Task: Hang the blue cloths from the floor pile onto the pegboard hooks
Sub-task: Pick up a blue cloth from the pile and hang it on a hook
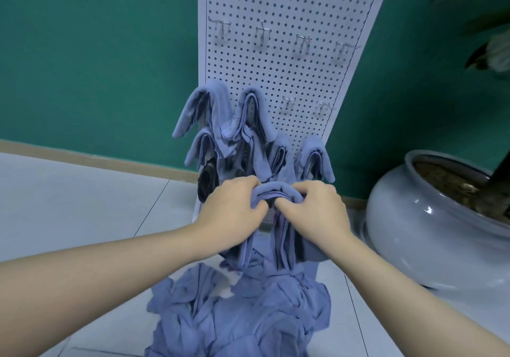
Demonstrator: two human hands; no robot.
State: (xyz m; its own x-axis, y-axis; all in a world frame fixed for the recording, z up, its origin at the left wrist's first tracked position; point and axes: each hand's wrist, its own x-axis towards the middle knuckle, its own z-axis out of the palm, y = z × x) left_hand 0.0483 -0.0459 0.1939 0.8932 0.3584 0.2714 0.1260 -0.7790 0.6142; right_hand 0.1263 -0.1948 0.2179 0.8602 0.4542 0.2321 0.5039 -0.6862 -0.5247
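A white pegboard (289, 11) leans against the green wall. Several blue cloths (248, 124) hang folded over hooks on its lower part. Bare metal hooks (303, 41) stick out higher up, and two more (306, 105) sit at the lower right. My left hand (231, 207) and my right hand (317, 207) both grip one folded blue cloth (276, 193) at its top fold, low in front of the board. Its ends hang down to the floor pile of blue cloths (240, 315). Any hook behind it is hidden.
A large grey-white ceramic plant pot (430, 232) with soil stands on the floor at the right, close to my right forearm. Dark leaves (485, 19) hang at the top right. White floor tiles (69, 204) stretch to the left.
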